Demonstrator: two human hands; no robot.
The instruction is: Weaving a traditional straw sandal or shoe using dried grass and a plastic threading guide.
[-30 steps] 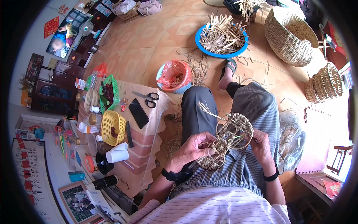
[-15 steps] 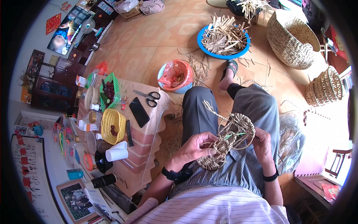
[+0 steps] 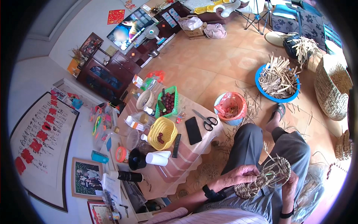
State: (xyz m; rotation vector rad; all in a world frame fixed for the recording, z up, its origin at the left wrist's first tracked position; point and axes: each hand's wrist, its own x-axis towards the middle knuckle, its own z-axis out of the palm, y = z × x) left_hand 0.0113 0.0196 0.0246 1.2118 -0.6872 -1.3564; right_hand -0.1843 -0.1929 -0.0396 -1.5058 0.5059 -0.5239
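Head view: tan braided piece (image 3: 263,180), coiled one end, looped other.

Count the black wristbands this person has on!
2: one black wristband on the wrist of the left hand, another black wristband on that of the right hand. Both show.

Left hand (image 3: 240,177) plus right hand (image 3: 289,186): two, I count
Woven straw piece (image 3: 246,190): one, in the grip
Phone (image 3: 192,130): one, left of grip
Scissors (image 3: 206,118): one pair, left of grip
Blue basin (image 3: 278,99): one, beyond grip
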